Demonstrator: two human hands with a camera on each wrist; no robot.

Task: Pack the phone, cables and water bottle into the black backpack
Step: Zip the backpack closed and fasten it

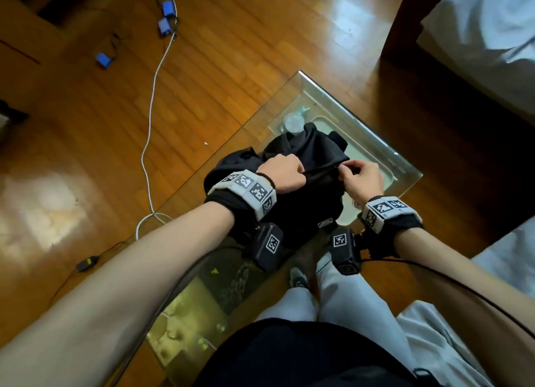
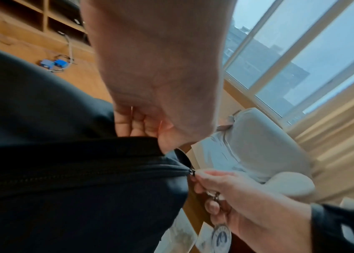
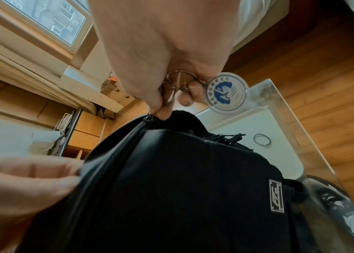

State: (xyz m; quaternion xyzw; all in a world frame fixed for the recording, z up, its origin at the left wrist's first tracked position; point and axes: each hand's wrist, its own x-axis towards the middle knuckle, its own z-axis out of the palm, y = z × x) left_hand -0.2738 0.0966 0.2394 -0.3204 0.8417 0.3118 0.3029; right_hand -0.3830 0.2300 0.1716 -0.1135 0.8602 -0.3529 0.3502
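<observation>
Glass worktop (image 1: pixel 405 166) carries the black backpack (image 1: pixel 304 201); left hand (image 1: pixel 282 173) pinches fabric taut while right hand (image 1: pixel 362 178) pinches the zipper pull (image 2: pixel 191 171)—draw steadily along the track.

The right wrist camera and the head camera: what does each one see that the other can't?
Only the right wrist view shows the round clear keychain tag with a blue emblem and the metal key rings by the right hand's fingers. Only the head view shows the white cable and small blue boxes on the wooden floor. Both show the black fabric backpack on the glass table, held by both hands.
</observation>
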